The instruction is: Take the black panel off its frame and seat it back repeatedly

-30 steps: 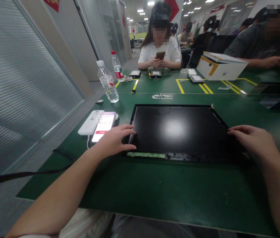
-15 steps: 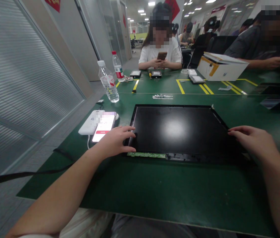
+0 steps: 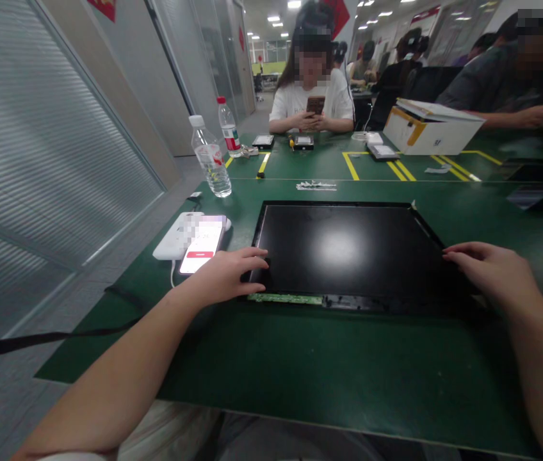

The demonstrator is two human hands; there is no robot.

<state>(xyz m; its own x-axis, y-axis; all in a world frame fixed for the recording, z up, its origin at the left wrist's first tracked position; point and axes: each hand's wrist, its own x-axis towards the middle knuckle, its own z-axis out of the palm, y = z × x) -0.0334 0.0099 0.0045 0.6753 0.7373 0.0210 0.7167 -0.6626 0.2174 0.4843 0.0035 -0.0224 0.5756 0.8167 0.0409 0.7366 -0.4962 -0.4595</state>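
A black LCD panel (image 3: pixel 310 250) lies flat on the green table in front of me, its screen reflecting a white glare. Along its near edge runs a green circuit board strip (image 3: pixel 285 299). My left hand (image 3: pixel 233 275) rests at the panel's left edge, fingers spread and fingertips over the border of the screen. At the right edge, my right hand (image 3: pixel 492 266) has thumb and forefinger pinched together on the panel's rim. Its other fingers are curled and partly hidden.
Left of the panel are a lit phone (image 3: pixel 202 246), a white power bank (image 3: pixel 173 240) with a cable, and a water bottle (image 3: pixel 212 163). Behind it lie white scraps (image 3: pixel 316 186). A white box (image 3: pixel 429 128) stands far right. A person (image 3: pixel 312 102) sits opposite, holding a phone.
My left hand has shifted slightly right, its fingertips reaching a little further over the screen. My right hand stays pinched at the right rim, and the panel looks unmoved.
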